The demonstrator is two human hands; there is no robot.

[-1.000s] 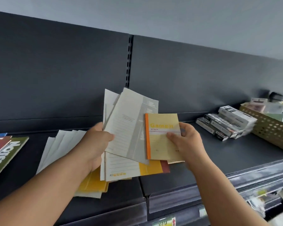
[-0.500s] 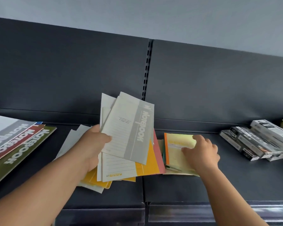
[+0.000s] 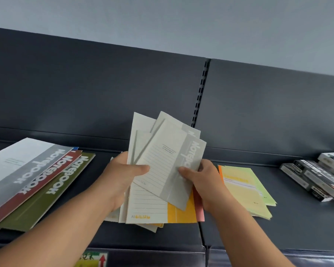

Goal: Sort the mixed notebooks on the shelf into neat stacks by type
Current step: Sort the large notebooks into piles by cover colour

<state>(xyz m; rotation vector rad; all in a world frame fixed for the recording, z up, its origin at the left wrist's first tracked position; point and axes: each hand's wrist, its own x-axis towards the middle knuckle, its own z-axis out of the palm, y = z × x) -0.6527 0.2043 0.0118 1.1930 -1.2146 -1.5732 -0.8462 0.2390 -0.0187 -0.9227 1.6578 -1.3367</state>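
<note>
We hold fanned small notebooks (image 3: 148, 205) above shelf (image 3: 297, 218); left hand (image 3: 121, 176) fingers (image 3: 141, 168) clamp fan so covers show; right hand (image 3: 206, 184) pinches grey notebook (image 3: 168, 162), probably to sort it by type.

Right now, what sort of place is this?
Probably a stationery shop: dark display shelving with a slotted upright, a price label on its front edge, and stacked notebooks near boxed goods.

L hand (image 3: 121, 177), R hand (image 3: 202, 183): thumbs inward.
</note>
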